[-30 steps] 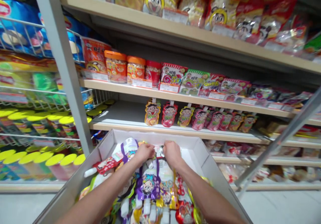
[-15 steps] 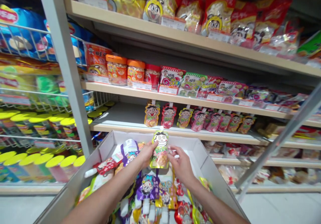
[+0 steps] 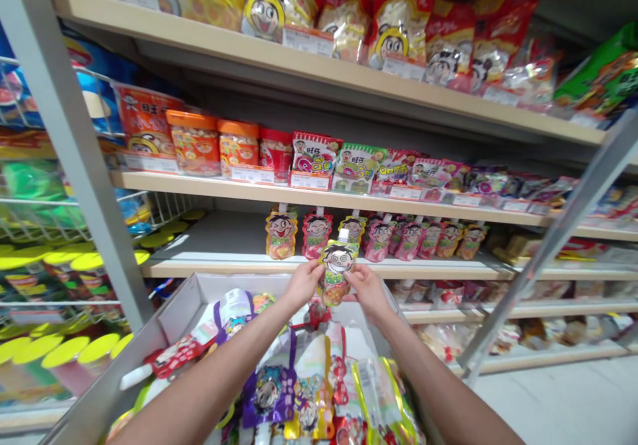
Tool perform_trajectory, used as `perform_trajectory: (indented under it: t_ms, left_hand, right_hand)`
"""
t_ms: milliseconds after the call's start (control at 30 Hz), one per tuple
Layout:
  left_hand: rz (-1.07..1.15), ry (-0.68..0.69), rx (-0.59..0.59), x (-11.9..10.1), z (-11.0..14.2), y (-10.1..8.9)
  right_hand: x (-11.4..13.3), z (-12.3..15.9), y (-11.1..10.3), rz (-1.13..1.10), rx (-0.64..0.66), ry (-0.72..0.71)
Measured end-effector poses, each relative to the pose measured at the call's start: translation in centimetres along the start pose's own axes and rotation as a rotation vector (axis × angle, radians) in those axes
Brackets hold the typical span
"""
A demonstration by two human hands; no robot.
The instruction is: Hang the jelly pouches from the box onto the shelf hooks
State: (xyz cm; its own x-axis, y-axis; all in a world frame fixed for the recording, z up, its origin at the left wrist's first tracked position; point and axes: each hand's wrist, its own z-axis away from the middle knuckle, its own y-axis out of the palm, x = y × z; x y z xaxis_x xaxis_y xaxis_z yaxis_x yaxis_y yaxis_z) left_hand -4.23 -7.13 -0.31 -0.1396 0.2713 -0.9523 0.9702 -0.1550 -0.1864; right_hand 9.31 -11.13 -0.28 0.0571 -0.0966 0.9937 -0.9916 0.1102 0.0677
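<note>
Since the earlier frame, the yellow-green foil pouch with white cap has risen toward the row of coloured foil pouches on the beige-edged shelf. Left hand and right hand fingers pinch opposite edges, apparently keeping it upright, printed face unobstructed.

My left forearm and right forearm reach forward, bare, converging. Left hand and right hand about level, near but apart, both in pinch grip.
</note>
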Motion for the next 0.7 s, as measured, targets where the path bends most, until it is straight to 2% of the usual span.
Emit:
perform_trajectory:
  t_ms: [167, 333, 567, 700]
  left_hand:
    - [-0.079, -0.046, -0.057, -0.2, -4.6, 3.4]
    - [-0.118, -0.054, -0.164, 0.6, -8.2, 6.1]
    - [-0.172, -0.116, -0.209, 2.5, -10.8, 7.4]
    - [-0.201, -0.127, -0.199, 2.7, -11.7, 7.6]
  right_hand:
    - [-0.2, -4.8, -2.3, 0.028, -0.102, -0.110]
    - [-1.0, -8.7, -3.7, 0.038, -0.192, -0.119]
    - [-3.0, -12.4, -4.2, 0.135, -0.257, -0.125]
    - [-3.7, -14.0, -4.4, 0.241, -0.303, -0.152]
